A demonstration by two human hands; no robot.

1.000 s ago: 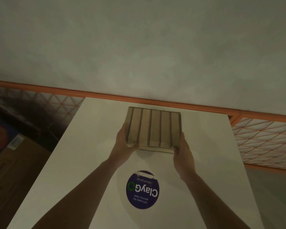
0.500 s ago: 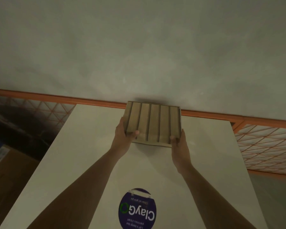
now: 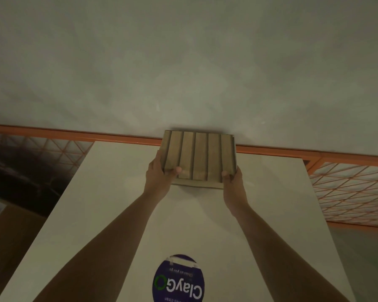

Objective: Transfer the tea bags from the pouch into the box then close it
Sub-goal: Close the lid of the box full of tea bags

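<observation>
A tan wooden box (image 3: 200,158) with a ribbed, slatted lid lies shut at the far edge of the white table (image 3: 109,192), against the grey wall. My left hand (image 3: 158,173) grips its near left corner, thumb on the lid. My right hand (image 3: 232,179) grips its near right corner. No pouch or tea bags are in sight.
A round purple "ClayGo" sticker (image 3: 178,279) sits on the table near me. An orange rail (image 3: 52,132) runs along the wall behind the table. Orange wire mesh (image 3: 349,192) lies to the right. Cardboard boxes (image 3: 2,234) stand low on the left.
Both hands have slid the box away from me until it reached the table's far edge by the wall. My head has tilted up slightly.
</observation>
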